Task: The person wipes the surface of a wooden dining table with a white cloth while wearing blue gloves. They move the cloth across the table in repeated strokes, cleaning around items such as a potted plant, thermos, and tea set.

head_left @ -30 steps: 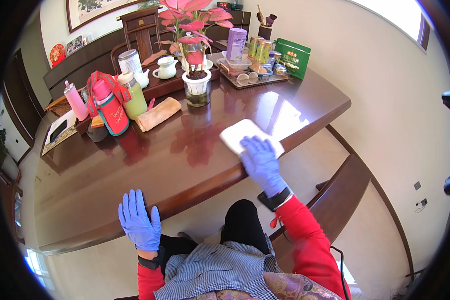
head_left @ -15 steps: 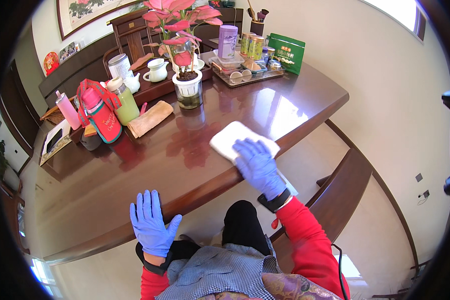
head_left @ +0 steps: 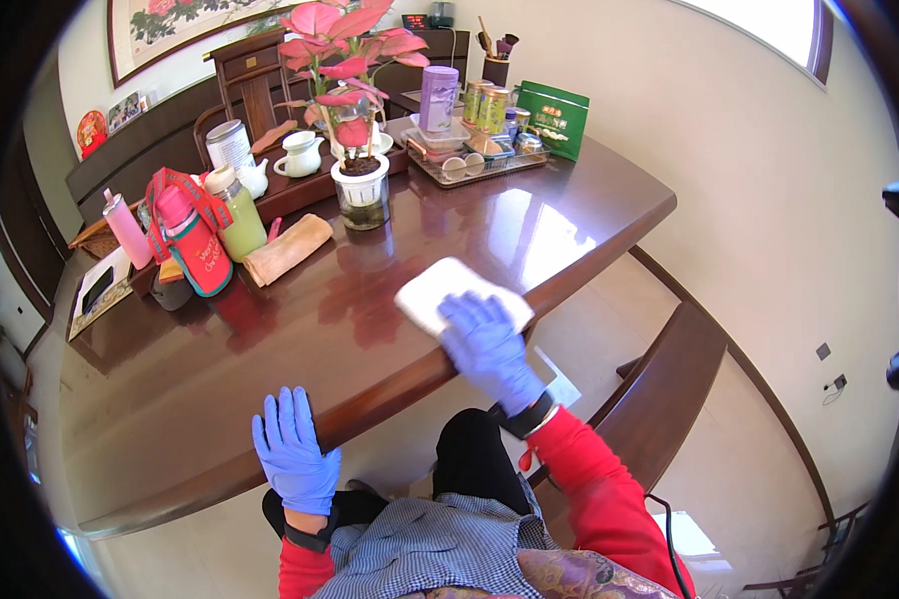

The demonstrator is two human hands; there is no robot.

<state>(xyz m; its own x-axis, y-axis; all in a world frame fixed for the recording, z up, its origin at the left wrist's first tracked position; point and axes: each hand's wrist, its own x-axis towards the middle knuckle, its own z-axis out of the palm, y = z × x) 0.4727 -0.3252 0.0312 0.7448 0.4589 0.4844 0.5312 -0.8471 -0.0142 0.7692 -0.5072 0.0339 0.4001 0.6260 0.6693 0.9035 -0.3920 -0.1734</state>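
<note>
My right hand [head_left: 491, 349], in a blue-violet glove, presses down on a folded white cloth [head_left: 432, 292], its fingers laid over the near part of it. The cloth lies on the glossy dark brown wooden table [head_left: 250, 349], close to the near edge at the right. Farther left, my left hand [head_left: 295, 449], gloved the same way, rests flat over the table's edge with its fingers stretched out and nothing in it. Beyond the cloth stands a pink-leaved plant in a white and clear pot [head_left: 360, 190]. A rolled tan towel [head_left: 288, 250] lies left of the pot.
At the left stand a pink bottle in a red sleeve [head_left: 198, 250], a yellow-green bottle [head_left: 238, 220] and a phone [head_left: 98, 290]. A wire tray [head_left: 479, 172] of tins and a green pouch [head_left: 551, 122] are at the back right. A wooden bench [head_left: 659, 399] stands at the right.
My right hand and the white cloth have slid slightly left along the table's near side. The whole view has also shifted a little. My left hand stays on the edge, its thumb closer in.
</note>
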